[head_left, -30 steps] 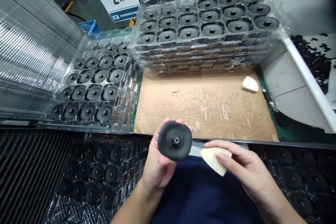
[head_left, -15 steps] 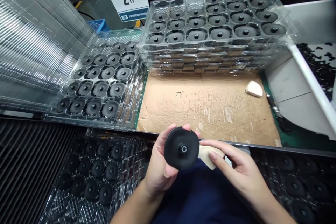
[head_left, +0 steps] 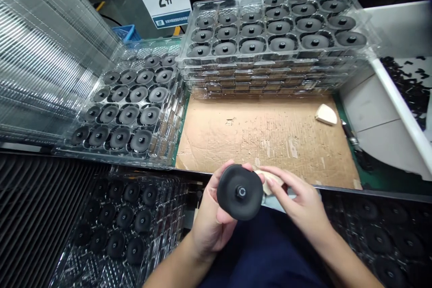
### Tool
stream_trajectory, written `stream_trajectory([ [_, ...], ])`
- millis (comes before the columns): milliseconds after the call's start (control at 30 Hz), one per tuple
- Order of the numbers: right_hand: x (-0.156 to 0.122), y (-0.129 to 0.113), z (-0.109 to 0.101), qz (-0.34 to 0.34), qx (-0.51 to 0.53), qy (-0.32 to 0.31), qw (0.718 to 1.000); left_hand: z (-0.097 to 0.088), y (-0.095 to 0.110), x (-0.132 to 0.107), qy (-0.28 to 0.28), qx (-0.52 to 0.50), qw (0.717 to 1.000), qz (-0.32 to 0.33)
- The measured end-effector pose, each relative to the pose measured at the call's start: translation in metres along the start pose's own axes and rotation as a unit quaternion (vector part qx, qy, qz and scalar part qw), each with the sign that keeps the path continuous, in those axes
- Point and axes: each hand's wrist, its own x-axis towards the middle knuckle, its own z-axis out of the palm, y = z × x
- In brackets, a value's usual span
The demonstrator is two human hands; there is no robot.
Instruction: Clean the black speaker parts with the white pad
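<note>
My left hand (head_left: 211, 229) cups the black rubber disc (head_left: 229, 200), stud (head_left: 240, 191) toward me; my right hand (head_left: 300, 198) pinches a cream sponge (head_left: 277, 181) beside it.

The left hand (head_left: 211, 220) cups palm-up with curled fingers, while the right hand (head_left: 300, 200) angles inward and pinches; both bare forearms converge at the waist.

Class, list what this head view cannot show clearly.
Head view:
- Back of the black disc: hidden by the left hand.
- Most of the cream wedge: hidden by the right hand.
- Small print on the 2# sign: too small.
- Black scraps: too small, cut off by right edge.
</note>
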Motion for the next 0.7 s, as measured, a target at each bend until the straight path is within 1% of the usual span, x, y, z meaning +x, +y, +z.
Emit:
stream_trajectory([
  [67,0.005,-0.012,-0.009,-0.016,-0.007,0.046,0.999,0.004,0.000,0.001,0.004,-0.003,1.000,-0.015],
  [100,0.007,-0.021,-0.013,-0.035,-0.008,0.073,0.997,0.007,0.000,0.001,0.014,-0.001,1.000,-0.025],
  [133,0.007,-0.032,-0.016,-0.066,-0.013,0.100,0.993,0.009,0.000,0.002,0.028,0.006,0.999,-0.035],
  [200,0.008,-0.053,-0.019,-0.165,-0.038,0.124,0.978,0.013,0.000,0.003,0.051,0.018,0.997,-0.054],
  [233,0.008,-0.062,-0.018,-0.218,-0.048,0.118,0.968,0.013,0.001,0.003,0.056,0.021,0.996,-0.061],
  [267,0.009,-0.068,-0.016,-0.260,-0.054,0.094,0.960,0.013,0.002,0.004,0.058,0.025,0.996,-0.067],
  [300,0.011,-0.072,-0.014,-0.284,-0.050,0.051,0.956,0.012,0.003,0.005,0.061,0.028,0.995,-0.070],
  [367,0.017,-0.074,-0.010,-0.282,-0.025,-0.045,0.958,0.009,0.004,0.008,0.080,0.031,0.994,-0.070],
  [400,0.021,-0.073,-0.008,-0.271,-0.018,-0.080,0.959,0.008,0.004,0.009,0.093,0.031,0.993,-0.070],
  [433,0.024,-0.072,-0.006,-0.263,-0.018,-0.090,0.960,0.008,0.003,0.010,0.098,0.030,0.992,-0.074],
  [467,0.028,-0.072,-0.004,-0.263,-0.024,-0.069,0.962,0.008,0.002,0.011,0.093,0.030,0.992,-0.083],
  [533,0.032,-0.072,-0.002,-0.274,-0.040,0.010,0.961,0.009,0.001,0.012,0.071,0.039,0.991,-0.105],
  [567,0.031,-0.072,-0.002,-0.285,-0.037,0.028,0.957,0.008,0.001,0.012,0.059,0.042,0.991,-0.111],
  [600,0.029,-0.071,-0.004,-0.296,-0.027,0.020,0.955,0.007,0.001,0.011,0.048,0.041,0.992,-0.112],
  [667,0.021,-0.068,-0.012,-0.307,-0.004,-0.051,0.950,0.003,0.004,0.011,0.029,0.025,0.993,-0.110],
  [700,0.016,-0.065,-0.018,-0.296,-0.001,-0.083,0.952,0.001,0.005,0.011,0.021,0.016,0.993,-0.111],
])
